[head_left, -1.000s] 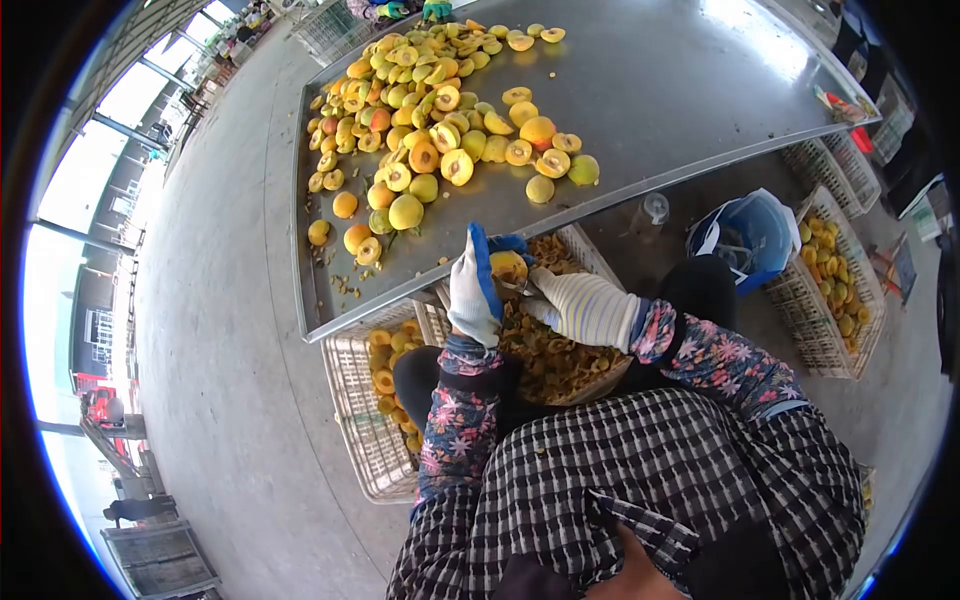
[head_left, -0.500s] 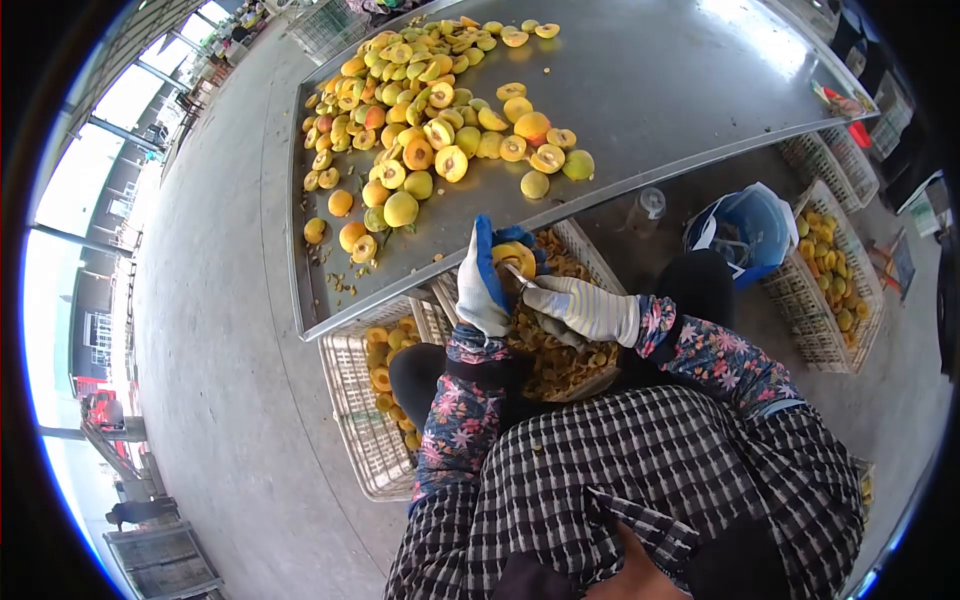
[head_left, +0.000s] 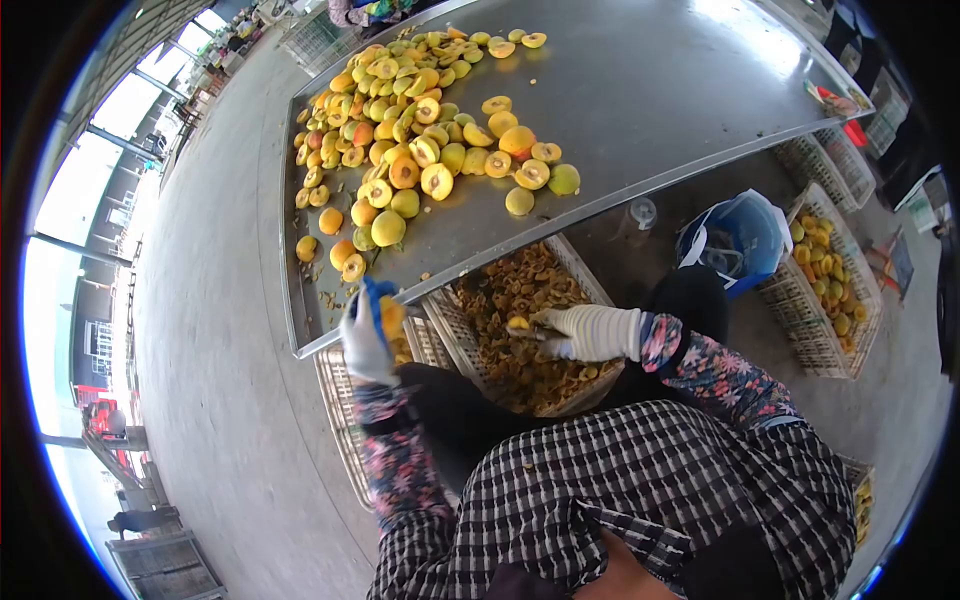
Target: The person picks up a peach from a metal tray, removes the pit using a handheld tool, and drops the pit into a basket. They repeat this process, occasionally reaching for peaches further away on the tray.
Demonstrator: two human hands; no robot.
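Note:
My left hand (head_left: 363,338), in a white glove with a blue palm, is closed on a yellow peach half (head_left: 392,318) at the table's front edge, above a white crate (head_left: 342,420). My right hand (head_left: 592,332), in a striped white glove, grips a small pitting tool (head_left: 530,329) with a bit of fruit at its tip. It hovers over a crate of brown pits and scraps (head_left: 505,300) on my lap. A pile of whole and halved peaches (head_left: 410,130) lies on the steel table (head_left: 650,90).
A blue bucket (head_left: 742,238) and a crate of peaches (head_left: 835,285) stand on the floor to the right. A clear plastic cup (head_left: 642,212) sits below the table edge. Another person (head_left: 365,10) works at the table's far end. Grey concrete floor lies to the left.
My hands were together cutting at one peach; now my left hand has swung left with the peach half, and my right hand has dropped lower over the pit crate.

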